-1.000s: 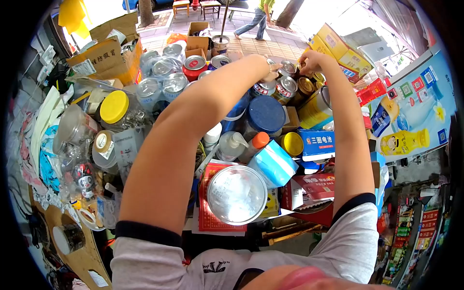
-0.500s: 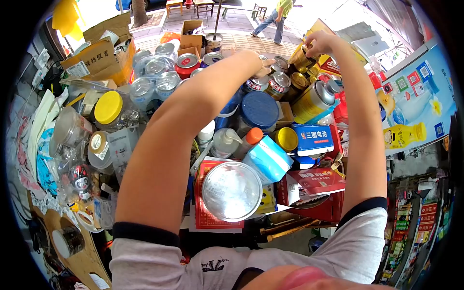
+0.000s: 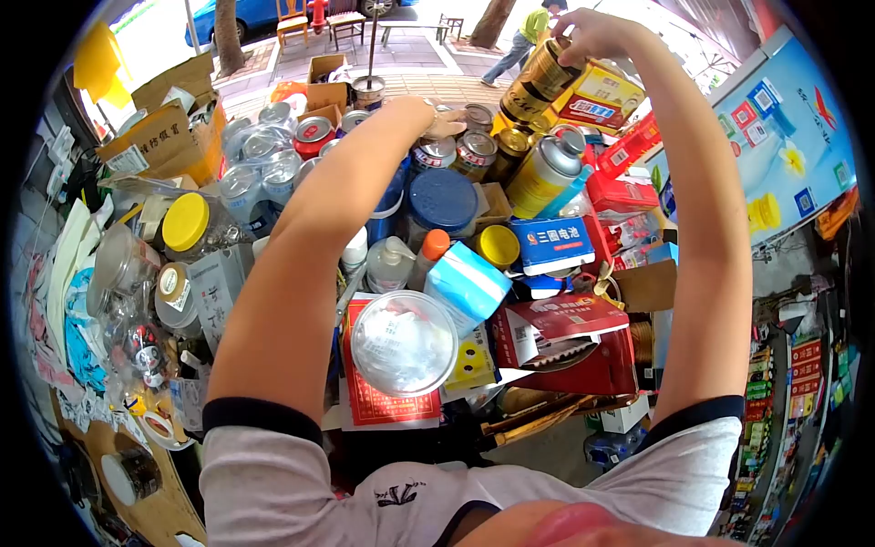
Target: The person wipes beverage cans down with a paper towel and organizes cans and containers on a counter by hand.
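Observation:
A gold and black can (image 3: 540,84) hangs tilted from my right hand (image 3: 597,36), whose fingers grip its upper end above the other cans. My left hand (image 3: 440,121) rests with its fingers stretched out over the tops of silver-topped cans (image 3: 477,150). More gold-topped cans (image 3: 510,146) stand just below the raised can. A yellow spray can (image 3: 544,173) with a grey cap leans to their right. The blue-lidded jar (image 3: 443,199) is in front of the cans.
Nearby are a clear round container (image 3: 405,345), a blue battery box (image 3: 554,244), a yellow-lidded jar (image 3: 186,221) and water bottles (image 3: 241,187). A cardboard box (image 3: 164,137) is at the back left. A person (image 3: 524,41) walks outside beyond the goods.
My right hand has closed on the gold and black can and lifted it up out of the group. The view has swung right. My left hand stays over the cans.

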Demonstrator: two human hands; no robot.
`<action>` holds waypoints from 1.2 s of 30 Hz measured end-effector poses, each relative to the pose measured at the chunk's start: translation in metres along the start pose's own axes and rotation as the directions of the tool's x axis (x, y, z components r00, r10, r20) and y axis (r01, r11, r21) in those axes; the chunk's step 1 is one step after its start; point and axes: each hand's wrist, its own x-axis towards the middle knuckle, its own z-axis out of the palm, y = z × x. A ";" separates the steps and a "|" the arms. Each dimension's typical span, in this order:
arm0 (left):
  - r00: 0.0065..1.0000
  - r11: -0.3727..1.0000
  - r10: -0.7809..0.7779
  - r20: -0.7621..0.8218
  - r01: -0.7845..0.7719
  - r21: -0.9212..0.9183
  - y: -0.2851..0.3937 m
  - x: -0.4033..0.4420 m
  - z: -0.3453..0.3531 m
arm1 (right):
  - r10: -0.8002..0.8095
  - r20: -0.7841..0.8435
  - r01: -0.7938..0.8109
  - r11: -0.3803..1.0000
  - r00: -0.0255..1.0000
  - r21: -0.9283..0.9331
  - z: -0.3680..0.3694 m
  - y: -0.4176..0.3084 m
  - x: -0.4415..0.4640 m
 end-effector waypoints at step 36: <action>0.811 0.198 0.160 -0.562 -0.584 -0.787 0.213 -0.362 0.100 | -0.208 0.233 -0.192 0.201 0.950 0.961 0.182 -0.020 -0.628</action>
